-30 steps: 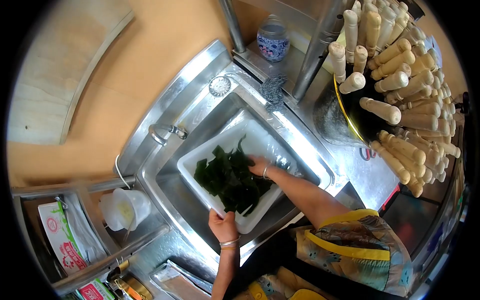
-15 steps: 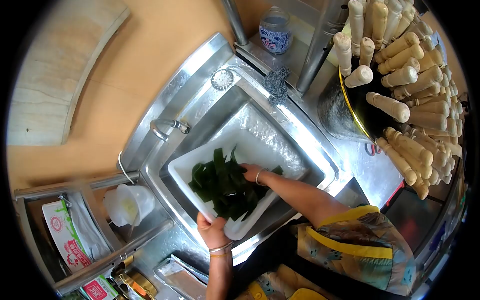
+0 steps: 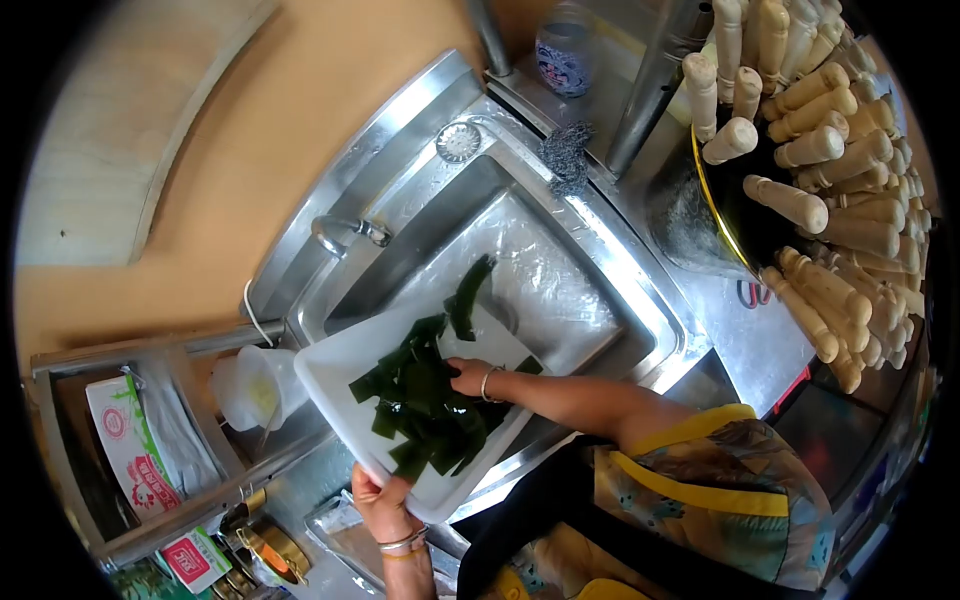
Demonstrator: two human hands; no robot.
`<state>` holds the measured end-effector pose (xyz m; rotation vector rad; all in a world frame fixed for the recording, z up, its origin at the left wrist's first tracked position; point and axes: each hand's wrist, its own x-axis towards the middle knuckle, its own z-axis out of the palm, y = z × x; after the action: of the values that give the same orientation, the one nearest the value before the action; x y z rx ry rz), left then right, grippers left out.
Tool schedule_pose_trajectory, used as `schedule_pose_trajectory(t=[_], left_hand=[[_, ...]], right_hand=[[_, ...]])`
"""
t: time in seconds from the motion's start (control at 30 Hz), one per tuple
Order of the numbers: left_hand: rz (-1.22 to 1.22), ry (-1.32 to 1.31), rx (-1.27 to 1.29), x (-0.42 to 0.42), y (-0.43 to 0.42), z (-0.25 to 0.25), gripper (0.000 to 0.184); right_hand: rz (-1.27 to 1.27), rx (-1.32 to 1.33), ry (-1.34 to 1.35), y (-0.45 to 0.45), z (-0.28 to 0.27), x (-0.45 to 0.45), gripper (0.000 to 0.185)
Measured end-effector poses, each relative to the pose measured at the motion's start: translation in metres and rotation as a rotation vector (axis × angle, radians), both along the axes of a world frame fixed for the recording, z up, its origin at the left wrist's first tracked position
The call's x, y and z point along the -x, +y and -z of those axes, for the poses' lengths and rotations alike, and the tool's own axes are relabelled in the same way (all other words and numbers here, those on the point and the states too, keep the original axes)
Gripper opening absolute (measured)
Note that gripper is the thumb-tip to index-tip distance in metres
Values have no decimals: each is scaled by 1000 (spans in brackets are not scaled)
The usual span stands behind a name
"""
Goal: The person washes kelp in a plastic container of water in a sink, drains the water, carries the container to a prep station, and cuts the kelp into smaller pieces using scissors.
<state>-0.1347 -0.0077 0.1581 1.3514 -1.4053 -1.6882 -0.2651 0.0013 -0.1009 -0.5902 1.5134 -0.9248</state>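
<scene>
A white plastic tray [image 3: 322, 372] is tilted over the near left part of the steel sink, holding a heap of dark green, wet-looking kelp strips [image 3: 425, 395]. My left hand [image 3: 385, 507] grips the tray's near left edge, thumb over the rim. With fingers curled into the kelp, my right hand [image 3: 468, 377] presses on the heap from the right; its fingertips are partly hidden among the strips. One kelp strip [image 3: 467, 300] reaches past the tray's far rim over the sink basin.
The steel sink [image 3: 560, 290] has a faucet [image 3: 345, 232] at its left. A scouring pad [image 3: 567, 158] lies on the back right edge. Right stands a dark bucket [image 3: 690, 225] of wooden-handled tools [image 3: 790, 205]. A white plastic container [image 3: 250, 385] and cardboard box [image 3: 130, 445] are at left.
The tray has moved left and nearer to me, with both hands following. The kelp is more spread out, and one strip now extends past the far rim.
</scene>
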Motion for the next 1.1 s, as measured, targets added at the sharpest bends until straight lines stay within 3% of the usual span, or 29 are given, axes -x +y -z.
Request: schedule_pose_trajectory(t=[0.3, 0.57, 0.77, 0.83, 0.97, 1.07, 1.1], left_hand=[[-43, -82, 69, -2, 7, -47, 31], [-13, -153, 133, -14, 6, -59, 29], [-107, -134, 131, -20, 17, -71, 30], [-103, -92, 100, -31, 21, -75, 38], [-209, -65, 94, -60, 39, -79, 45], [-180, -109, 10, -139, 57, -58, 61], [-167, -95, 64, -176, 67, -40, 56]], right_hand=[[72, 61, -58, -9, -42, -20, 52], [83, 63, -105, -16, -56, -29, 50], [41, 69, -79, -10, -81, -29, 48], [26, 78, -106, -12, -84, -32, 48], [-111, 89, 10, -13, -95, -43, 50], [-240, 173, 198, -7, -105, -56, 50], [-279, 249, 318, -3, -107, -61, 48]])
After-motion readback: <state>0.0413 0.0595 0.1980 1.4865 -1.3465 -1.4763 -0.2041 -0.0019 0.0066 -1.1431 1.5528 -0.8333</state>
